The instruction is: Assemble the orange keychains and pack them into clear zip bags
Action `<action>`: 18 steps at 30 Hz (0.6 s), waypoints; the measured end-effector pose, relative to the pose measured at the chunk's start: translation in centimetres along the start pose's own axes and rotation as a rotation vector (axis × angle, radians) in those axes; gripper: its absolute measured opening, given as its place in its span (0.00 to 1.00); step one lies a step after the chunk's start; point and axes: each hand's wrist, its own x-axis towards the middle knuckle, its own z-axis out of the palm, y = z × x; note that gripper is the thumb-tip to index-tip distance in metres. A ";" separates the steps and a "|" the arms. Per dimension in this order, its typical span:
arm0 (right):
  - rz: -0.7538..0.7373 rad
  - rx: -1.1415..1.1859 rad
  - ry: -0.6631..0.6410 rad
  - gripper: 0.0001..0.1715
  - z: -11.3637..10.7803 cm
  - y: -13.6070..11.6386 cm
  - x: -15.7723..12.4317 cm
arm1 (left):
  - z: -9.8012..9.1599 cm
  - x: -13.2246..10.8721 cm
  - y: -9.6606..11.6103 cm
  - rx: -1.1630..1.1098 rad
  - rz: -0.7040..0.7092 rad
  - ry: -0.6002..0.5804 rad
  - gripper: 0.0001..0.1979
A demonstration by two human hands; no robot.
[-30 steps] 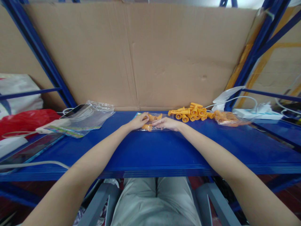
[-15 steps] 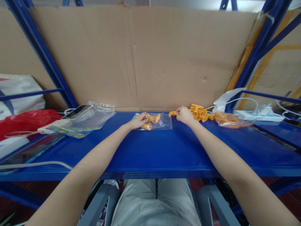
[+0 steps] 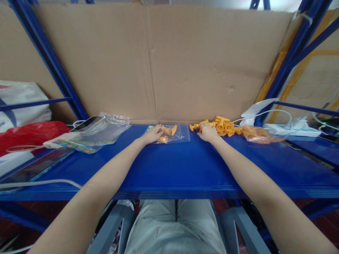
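My left hand (image 3: pixel 154 134) is closed on the left end of a clear plastic bag (image 3: pixel 184 135) lying flat on the blue shelf. Several orange plastic pieces (image 3: pixel 173 130), flared like small horns, show in or on the bag beside my fingers; I cannot tell which. Farther right, my right hand (image 3: pixel 208 132) has its fingers curled at an orange piece (image 3: pixel 203 122) on the left side of a pile. Its fingertips are partly hidden. The heaped orange pieces (image 3: pixel 225 127) lie just right of that hand, some with their round open ends facing me.
A clear bag of orange pieces (image 3: pixel 258 134) lies right of the pile, near a white power strip (image 3: pixel 292 129). At left are empty clear bags (image 3: pixel 106 132), a red plastic bag (image 3: pixel 34 135) and a white cable (image 3: pixel 53 182). A cardboard wall (image 3: pixel 185 67) closes off the back.
My left hand and the bag have shifted slightly left. My right hand has settled lower at the left of the pile, and an orange piece now shows beyond its fingers.
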 end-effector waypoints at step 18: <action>-0.345 0.376 0.359 0.19 0.2 -0.4 1.5 | 0.0 -0.4 0.5 0.012 -0.027 0.016 0.09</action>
